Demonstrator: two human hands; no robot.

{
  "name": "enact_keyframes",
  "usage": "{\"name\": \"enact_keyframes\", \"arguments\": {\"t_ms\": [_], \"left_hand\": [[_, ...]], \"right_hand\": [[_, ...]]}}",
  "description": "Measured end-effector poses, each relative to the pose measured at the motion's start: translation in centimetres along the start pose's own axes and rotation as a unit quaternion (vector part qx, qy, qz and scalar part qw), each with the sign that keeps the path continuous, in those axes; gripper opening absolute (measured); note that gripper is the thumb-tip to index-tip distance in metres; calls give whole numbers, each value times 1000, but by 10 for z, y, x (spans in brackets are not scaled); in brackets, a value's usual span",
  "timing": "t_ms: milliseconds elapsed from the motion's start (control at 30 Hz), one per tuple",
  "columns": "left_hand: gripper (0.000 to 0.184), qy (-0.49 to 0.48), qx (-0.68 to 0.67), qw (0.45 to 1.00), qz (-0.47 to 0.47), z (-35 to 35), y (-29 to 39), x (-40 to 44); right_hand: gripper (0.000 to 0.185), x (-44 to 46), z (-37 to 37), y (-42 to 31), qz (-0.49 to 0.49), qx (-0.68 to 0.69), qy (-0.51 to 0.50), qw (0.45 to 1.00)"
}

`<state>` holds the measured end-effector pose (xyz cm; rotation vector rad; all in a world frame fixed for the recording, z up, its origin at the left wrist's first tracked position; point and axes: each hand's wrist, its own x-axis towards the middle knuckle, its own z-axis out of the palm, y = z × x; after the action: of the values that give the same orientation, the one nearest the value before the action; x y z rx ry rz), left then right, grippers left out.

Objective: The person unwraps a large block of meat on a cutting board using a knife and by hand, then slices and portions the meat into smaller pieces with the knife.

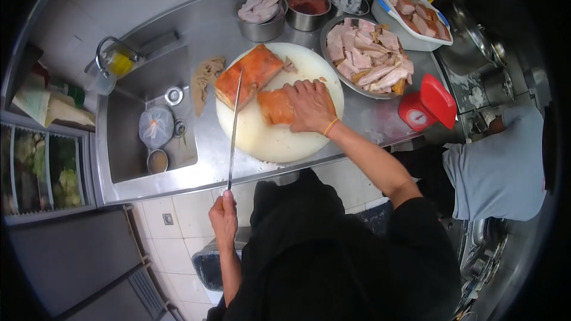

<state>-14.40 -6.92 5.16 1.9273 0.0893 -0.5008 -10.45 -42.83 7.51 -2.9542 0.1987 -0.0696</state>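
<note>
My left hand (pixel 225 217) is closed around the handle of a long knife (pixel 235 122), near the counter's front edge. Its thin blade points away from me, and the tip overlaps a large slab of roast pork belly (pixel 253 73) with orange-brown skin. Whether the blade touches that slab I cannot tell. My right hand (pixel 310 108) grips a smaller piece of roast pork belly (pixel 273 107) from above and covers its right part. Both pieces lie on a round white cutting board (pixel 279 145), with small scraps by the large slab's right end.
Left of the board are a brownish cloth (pixel 205 83) and a sink (pixel 128 169) holding a tied plastic bag. Behind stand metal pots (pixel 263 28). To the right are a bowl of cut meat (pixel 369 59), a white tub (pixel 410 40), a red scale (pixel 425 104) and another person (pixel 499 160).
</note>
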Motion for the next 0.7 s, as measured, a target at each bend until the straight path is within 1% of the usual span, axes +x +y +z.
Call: {"name": "enact_keyframes", "arguments": {"t_ms": [33,133,233,333,433,533,600,633,700], "left_hand": [[54,-13,-7,1000,-12,-3,-3,1],[56,-37,11,999,-23,-10,-8,9],[61,-63,43,997,-29,-13,-3,18],[61,-88,53,994,-36,-14,5,25],[63,-105,68,992,-26,-13,9,29],[64,-112,79,990,-15,-14,6,32],[65,-110,84,990,-8,-16,4,32],[65,-113,83,990,-21,-17,5,31],[65,-118,79,989,-46,-21,12,28]], "right_hand": [[93,1,0,-3,61,-8,-1,998],[99,0,-8,4,54,44,-33,997],[109,1,-18,7,37,50,-67,996],[113,-4,-11,11,33,94,7,995],[113,-7,-16,13,33,92,-46,994],[106,-7,-9,14,44,71,-20,996],[103,-2,-11,9,53,63,-62,995],[102,0,-15,6,57,58,-83,993],[89,8,-25,3,53,44,-112,991]]}}
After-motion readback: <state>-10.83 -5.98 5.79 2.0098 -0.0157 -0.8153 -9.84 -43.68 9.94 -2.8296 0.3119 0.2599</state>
